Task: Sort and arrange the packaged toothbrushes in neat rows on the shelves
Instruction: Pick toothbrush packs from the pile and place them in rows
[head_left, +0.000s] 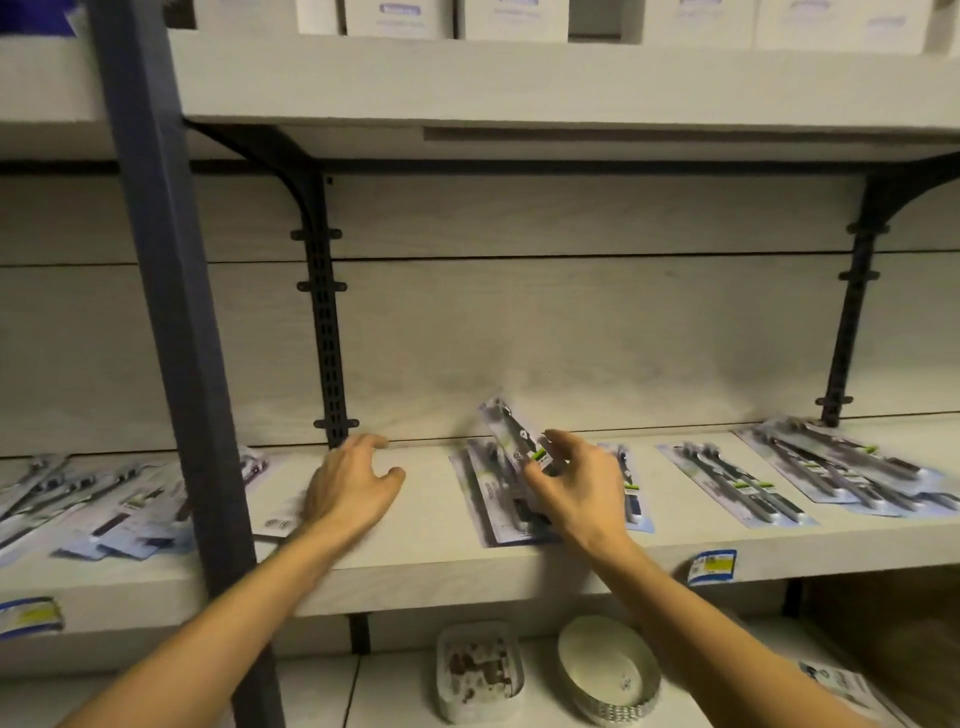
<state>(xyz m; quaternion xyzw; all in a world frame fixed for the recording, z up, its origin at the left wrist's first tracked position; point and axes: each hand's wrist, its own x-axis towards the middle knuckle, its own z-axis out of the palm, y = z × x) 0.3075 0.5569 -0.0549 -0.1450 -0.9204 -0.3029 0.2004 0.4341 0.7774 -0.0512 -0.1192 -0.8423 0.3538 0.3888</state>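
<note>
Right hand pinches one tilted toothbrush pack above the shelf; left hand hovers with fingers loosely spread, holding nothing.

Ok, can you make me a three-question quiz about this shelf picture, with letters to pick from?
1. Where is the round white dish with the silvery rim?
A. below the pale wooden shelf
B. on the top shelf
C. in a hand

2. What colour is the tall upright post?
A. red
B. dark blue-grey
C. yellow

3. What is the right hand doing?
A. resting flat
B. holding a tilted flat toothbrush pack
C. pointing up

Answers: 1 A, the dish sits under the shelf edge. 2 B, the post looks dark blue-grey. 3 B, its fingers curl round the raised pack, while the left hand holds nothing.
</note>
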